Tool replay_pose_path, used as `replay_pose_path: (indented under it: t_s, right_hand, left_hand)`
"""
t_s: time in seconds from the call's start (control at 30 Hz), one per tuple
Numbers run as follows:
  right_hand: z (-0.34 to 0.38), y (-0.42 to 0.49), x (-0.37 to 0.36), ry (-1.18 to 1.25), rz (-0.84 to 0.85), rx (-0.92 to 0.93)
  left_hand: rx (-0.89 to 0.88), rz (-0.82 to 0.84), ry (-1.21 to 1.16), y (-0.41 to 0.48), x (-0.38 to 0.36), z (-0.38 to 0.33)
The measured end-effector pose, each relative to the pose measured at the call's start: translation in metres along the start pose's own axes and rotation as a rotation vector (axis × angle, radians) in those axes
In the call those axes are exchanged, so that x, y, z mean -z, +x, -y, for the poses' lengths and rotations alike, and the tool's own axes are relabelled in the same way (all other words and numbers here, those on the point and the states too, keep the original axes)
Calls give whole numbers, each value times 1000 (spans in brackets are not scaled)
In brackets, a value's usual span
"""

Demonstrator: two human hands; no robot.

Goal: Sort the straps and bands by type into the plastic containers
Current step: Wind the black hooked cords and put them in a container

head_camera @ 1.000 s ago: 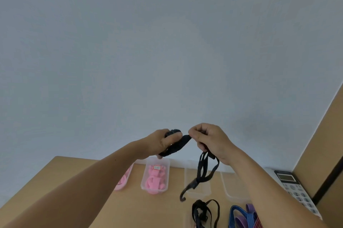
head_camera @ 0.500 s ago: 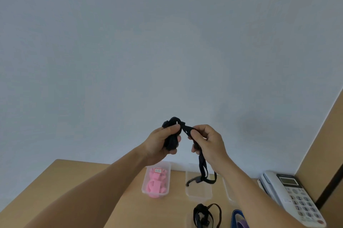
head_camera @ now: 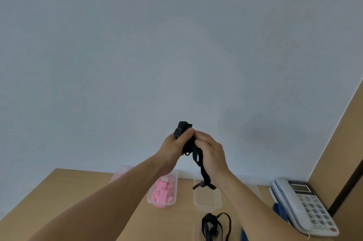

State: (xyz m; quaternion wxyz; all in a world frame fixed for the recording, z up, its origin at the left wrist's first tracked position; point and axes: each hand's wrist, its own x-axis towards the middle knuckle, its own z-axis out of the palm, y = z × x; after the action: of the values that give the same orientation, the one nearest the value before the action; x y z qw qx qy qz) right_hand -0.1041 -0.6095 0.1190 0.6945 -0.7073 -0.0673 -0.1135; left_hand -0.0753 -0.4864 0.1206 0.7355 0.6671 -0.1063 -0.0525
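Blk strap (head_camera: 197, 157) bunched, tail dangling over clear container (head_camera: 207, 198).

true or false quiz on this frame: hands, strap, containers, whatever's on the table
1. Both the left hand and the right hand grip the black strap. True.
2. The pink bands lie loose on the table. False: they sit in a clear container.
3. A telephone stands at the table's right end. True.
4. The container seen behind the strap's hanging end holds black straps. False: that middle container looks empty.
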Motion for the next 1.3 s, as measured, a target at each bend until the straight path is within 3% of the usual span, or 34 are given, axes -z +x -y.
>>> replay_pose_path:
  t_s: [0.17,0.37,0.67,0.77,0.87,0.97,1.17,1.3]
  right_hand:
    - [-6,4,4,-160,81,-3]
    - [-15,-4,2,-34,96,-84]
    - [-35,-9,10,-399,211,-84]
    - [-38,-12,14,-435,262,-79]
    - [-32,-12,17,-514,394,-79]
    - [-18,-5,24,-597,416,-22]
    - [6,12,39,-366,253,-42]
    - [8,16,38,-353,219,-76]
  left_hand:
    - [85,17,-362,3,2,-1]
    - [53,-124,-493,6,-8,-10]
    - [34,-264,-708,21,5,-25]
    - [-17,-327,-512,24,8,-24]
    - [-112,-347,27,28,20,-12]
    - [-106,-210,332,26,33,-3]
    - [198,320,153,3,35,3]
    - [234,544,206,-5,27,8]
